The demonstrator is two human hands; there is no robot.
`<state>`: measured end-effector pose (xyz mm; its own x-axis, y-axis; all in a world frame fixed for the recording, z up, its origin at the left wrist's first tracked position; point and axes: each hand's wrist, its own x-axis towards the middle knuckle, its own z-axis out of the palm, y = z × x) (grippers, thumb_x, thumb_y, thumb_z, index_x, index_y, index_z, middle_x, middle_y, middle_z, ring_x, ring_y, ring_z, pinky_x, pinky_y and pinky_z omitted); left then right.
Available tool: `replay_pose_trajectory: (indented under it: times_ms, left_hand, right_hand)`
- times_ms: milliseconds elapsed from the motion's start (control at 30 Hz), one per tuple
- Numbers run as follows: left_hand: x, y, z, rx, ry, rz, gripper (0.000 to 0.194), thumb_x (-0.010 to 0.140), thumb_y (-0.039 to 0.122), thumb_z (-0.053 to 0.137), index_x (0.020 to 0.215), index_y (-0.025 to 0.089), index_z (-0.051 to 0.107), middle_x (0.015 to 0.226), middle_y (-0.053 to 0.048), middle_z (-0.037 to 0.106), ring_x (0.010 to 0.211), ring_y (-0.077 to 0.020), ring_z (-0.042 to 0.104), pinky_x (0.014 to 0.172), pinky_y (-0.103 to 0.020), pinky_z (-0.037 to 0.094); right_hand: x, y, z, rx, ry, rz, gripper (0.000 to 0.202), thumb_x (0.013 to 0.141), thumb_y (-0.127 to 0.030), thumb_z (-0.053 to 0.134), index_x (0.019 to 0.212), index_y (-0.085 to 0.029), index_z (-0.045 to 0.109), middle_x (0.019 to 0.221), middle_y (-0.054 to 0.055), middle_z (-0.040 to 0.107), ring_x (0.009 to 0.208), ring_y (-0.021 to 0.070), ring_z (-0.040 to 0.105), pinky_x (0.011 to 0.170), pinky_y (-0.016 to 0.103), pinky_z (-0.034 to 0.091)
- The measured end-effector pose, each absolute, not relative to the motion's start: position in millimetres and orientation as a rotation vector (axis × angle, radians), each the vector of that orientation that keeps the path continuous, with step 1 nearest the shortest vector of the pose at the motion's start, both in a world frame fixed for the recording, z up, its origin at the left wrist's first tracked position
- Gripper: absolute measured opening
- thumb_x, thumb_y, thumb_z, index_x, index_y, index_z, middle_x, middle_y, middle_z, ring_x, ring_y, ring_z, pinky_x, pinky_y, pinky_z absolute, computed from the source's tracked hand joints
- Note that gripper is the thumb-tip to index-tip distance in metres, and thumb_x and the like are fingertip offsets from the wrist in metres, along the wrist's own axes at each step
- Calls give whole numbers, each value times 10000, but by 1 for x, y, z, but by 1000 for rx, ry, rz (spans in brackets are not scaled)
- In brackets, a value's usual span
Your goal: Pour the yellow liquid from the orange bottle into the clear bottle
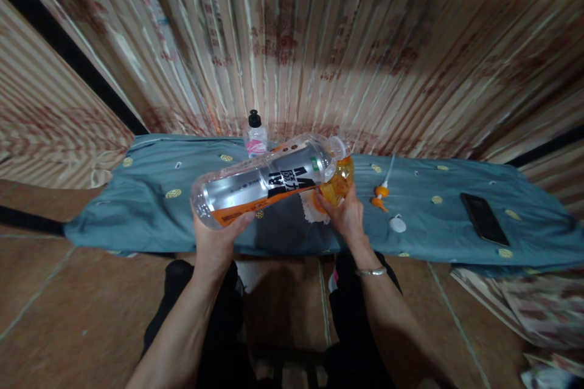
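Note:
My left hand (pixel 219 237) is closed around the base of a large clear plastic bottle (pixel 264 182) with a silver and orange label. The bottle lies tilted across the view, its neck pointing right and meeting the top of a smaller bottle (pixel 343 176) with orange colouring. Whether liquid is flowing between them I cannot make out. My right hand (pixel 347 219) grips the smaller bottle, which stands over a pale frilled cloth (pixel 314 211). An orange pump top (pixel 380 192) with a pale tube and a round white cap (pixel 398 223) lie to the right of my right hand.
A small clear bottle with a black top (pixel 255 134) stands at the back of the bench, which has a blue-green patterned cover (pixel 150 206). A dark phone (pixel 484 219) lies at the right. A patterned curtain (pixel 283 42) hangs behind the bench.

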<state>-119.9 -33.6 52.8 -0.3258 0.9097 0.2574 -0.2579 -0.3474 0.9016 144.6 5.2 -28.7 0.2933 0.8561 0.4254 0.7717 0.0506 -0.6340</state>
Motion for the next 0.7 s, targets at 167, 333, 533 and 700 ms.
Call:
replay_pose_trajectory:
  times_ms: [167, 333, 533, 700]
  left_hand:
    - [-121, -35, 53, 1007, 1017, 1779, 874, 532, 264, 1024, 1282, 258, 576, 1387, -94, 659, 1328, -333, 656, 1179, -528, 525]
    - [-121, -37, 53, 981, 1034, 1771, 933, 514, 265, 1029, 1314, 254, 550, 1422, -107, 631, 1327, -337, 648, 1142, -515, 548]
    - [-121, -36, 52, 958, 1053, 1773, 961, 501, 244, 1024, 1326, 242, 531, 1406, -105, 634, 1314, -310, 656, 1193, -491, 500]
    - [-121, -36, 52, 947, 1061, 1759, 983, 497, 271, 1033, 1335, 242, 519, 1389, -110, 635, 1314, -335, 645, 1217, -573, 459]
  right_hand:
    - [143, 5, -26, -1749, -1412, 212, 849, 819, -703, 709, 1396, -110, 516, 1151, 205, 771, 994, 357, 766, 869, 486, 613]
    - [142, 7, -27, -1777, -1401, 199, 927, 795, -792, 664, 1381, -89, 516, 1130, 224, 781, 983, 357, 771, 856, 464, 618]
    - [143, 6, -28, -1780, -1406, 193, 922, 792, -792, 669, 1387, -105, 511, 1134, 214, 782, 981, 362, 776, 837, 460, 617]
    - [144, 5, -28, -1742, -1443, 170, 873, 834, -790, 628, 1374, -112, 523, 1169, 224, 773, 998, 356, 771, 860, 464, 614]
